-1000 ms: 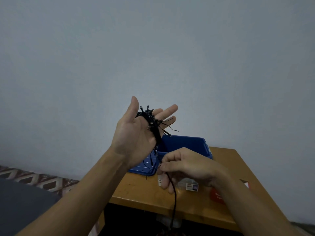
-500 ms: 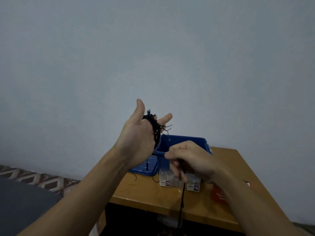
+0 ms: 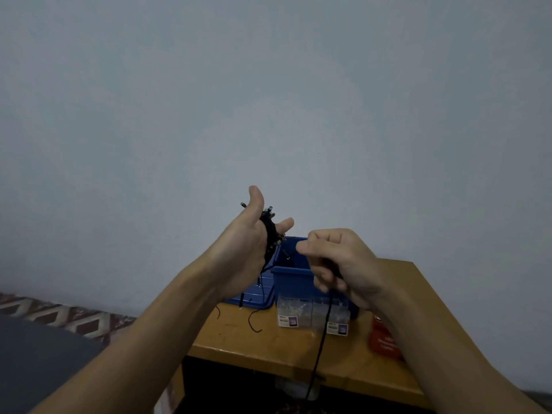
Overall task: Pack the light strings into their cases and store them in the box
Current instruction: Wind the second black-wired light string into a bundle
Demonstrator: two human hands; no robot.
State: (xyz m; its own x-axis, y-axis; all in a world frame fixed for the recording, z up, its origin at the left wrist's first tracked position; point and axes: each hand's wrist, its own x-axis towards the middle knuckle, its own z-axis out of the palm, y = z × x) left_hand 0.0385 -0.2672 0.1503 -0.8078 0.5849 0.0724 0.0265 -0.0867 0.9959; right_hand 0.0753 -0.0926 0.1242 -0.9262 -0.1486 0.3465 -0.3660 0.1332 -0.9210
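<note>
The left hand (image 3: 242, 252) stood raised, thumb up and fingers straight, with the light string (image 3: 270, 234) wound in a black coil across its palm. The right hand (image 3: 343, 264), just beside it and a little lower, pinched the string's loose tail (image 3: 321, 339) in curled fingers; the hands did not touch. The tail hung almost straight down past the desk (image 3: 268, 345) edge. The next loop would likely run up and leftward onto the coil. Two clear cases (image 3: 294, 315) and the blue box (image 3: 294, 279) sat below.
</note>
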